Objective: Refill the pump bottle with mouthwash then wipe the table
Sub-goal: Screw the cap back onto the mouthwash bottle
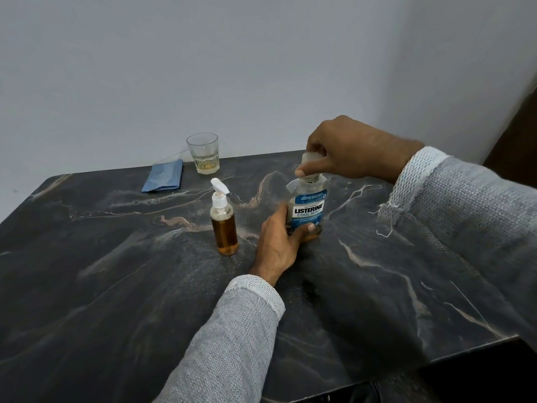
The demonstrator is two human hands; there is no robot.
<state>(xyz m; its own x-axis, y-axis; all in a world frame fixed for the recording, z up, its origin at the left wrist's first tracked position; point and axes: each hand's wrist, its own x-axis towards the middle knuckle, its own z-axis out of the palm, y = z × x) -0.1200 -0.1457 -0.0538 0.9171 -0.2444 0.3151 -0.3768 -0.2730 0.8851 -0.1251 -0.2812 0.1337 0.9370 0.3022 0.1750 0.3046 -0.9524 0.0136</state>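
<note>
Right hand (345, 149) gripping cap (311, 159), left hand (279, 242) holding mouthwash bottle (308, 207)

1. A clear plastic mouthwash bottle with a blue label (308, 212) stands upright on the dark marbled stone tabletop (116, 286), right of its middle.
2. A clear pump bottle with a white pump head (223, 221) stands just left of it, apart.
3. A clear faceted drinking glass (203, 154) stands at the far edge.
4. A folded blue cloth (164, 175) lies just left of the glass.
</note>
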